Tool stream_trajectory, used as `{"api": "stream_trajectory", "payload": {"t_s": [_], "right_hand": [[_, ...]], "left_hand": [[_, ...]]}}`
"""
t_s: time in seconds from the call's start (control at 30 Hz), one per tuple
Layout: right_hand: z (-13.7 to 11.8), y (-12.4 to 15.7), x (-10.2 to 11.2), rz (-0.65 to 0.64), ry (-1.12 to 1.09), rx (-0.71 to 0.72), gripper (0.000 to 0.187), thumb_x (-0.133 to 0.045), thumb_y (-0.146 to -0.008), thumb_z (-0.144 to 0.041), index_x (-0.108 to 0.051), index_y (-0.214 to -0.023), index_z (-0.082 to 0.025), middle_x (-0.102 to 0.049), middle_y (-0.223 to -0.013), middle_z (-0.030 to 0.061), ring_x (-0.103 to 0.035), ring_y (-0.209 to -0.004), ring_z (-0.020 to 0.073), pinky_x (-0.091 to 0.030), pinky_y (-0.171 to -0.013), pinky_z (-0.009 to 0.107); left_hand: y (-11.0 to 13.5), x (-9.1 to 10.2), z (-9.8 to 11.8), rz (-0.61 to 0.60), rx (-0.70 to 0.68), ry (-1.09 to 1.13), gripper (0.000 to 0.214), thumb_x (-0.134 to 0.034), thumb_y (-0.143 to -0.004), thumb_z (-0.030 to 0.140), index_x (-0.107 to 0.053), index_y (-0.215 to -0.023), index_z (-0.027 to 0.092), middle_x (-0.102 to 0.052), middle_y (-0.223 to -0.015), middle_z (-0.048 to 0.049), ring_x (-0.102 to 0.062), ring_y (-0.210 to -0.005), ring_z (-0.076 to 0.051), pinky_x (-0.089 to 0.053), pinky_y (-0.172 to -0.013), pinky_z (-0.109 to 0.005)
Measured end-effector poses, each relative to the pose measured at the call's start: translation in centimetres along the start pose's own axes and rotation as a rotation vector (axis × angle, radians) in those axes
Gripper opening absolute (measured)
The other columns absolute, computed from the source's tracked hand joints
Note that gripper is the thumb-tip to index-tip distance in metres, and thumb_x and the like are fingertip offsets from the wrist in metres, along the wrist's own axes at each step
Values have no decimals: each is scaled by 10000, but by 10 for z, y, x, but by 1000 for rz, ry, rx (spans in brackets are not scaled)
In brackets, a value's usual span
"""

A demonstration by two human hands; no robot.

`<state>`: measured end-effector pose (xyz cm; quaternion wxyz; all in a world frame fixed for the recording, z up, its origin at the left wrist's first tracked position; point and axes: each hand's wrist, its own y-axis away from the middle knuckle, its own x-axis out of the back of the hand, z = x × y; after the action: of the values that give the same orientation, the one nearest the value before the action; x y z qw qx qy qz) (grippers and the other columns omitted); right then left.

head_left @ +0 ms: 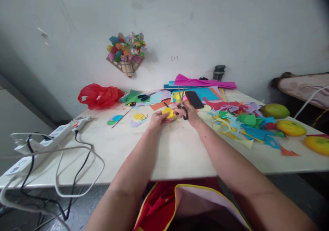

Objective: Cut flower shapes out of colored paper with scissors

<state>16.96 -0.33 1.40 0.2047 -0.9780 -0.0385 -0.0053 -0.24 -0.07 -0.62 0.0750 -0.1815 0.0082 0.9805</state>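
A yellow paper flower (168,112) is pinched in the fingers of my left hand (157,119), just over the table. My right hand (190,114) grips a pair of scissors (181,102) with dark handles; the blades point up and away, apart from each other. Both hands are close together, and the scissors stand to the right of the flower. Left of my left hand lie cut yellow paper pieces (139,116) on pale lilac ones. A blue paper circle (117,118) rests further left. Beyond my right hand is a dark phone (194,99).
Paper scraps (239,121) cover the right side, beside several mango-like fruits (291,127). A red plastic bag (100,95) and a second pair of scissors (145,96) lie at the back left. Cables trail from the power strip (59,131). Paper flowers (127,49) hang on the wall.
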Motion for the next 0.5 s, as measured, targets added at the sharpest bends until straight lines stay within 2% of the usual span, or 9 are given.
{"api": "stream_trajectory", "payload": {"t_s": [0.13, 0.27, 0.37, 0.5], "right_hand": [[0, -1, 1, 90, -91, -122, 394, -804, -623, -411, -573, -849, -186, -661, -633, -1, -652, -526, 152, -390, -355, 185], [-1, 3, 0, -49, 22, -241, 343, -820, -641, -368, -578, -783, -172, -629, -552, -17, -588, -420, 110, -333, -312, 157], [-1, 7, -2, -155, 107, -297, 312, -810, -679, -367, -588, -754, -162, -632, -543, -5, -567, -394, 99, -322, -296, 154], [3, 7, 0, -211, 114, -329, 296, -789, -722, -376, -597, -747, -152, -643, -552, 12, -564, -392, 90, -312, -293, 149]], "left_hand": [[-3, 1, -2, 33, -24, 0, 259, -818, -645, 195, -660, -822, 92, -724, -708, -89, -686, -578, -164, -561, -580, -257], [-7, 2, -5, 47, -85, 17, 294, -849, -601, 215, -667, -799, 97, -721, -737, -72, -684, -607, -158, -567, -655, -285], [-9, 4, -6, 85, -106, 17, 289, -854, -581, 214, -660, -766, 106, -707, -714, -56, -673, -601, -153, -563, -653, -290], [-9, 5, -6, 123, -103, 43, 246, -828, -594, 212, -663, -751, 118, -705, -700, -51, -668, -608, -153, -557, -629, -276]]}}
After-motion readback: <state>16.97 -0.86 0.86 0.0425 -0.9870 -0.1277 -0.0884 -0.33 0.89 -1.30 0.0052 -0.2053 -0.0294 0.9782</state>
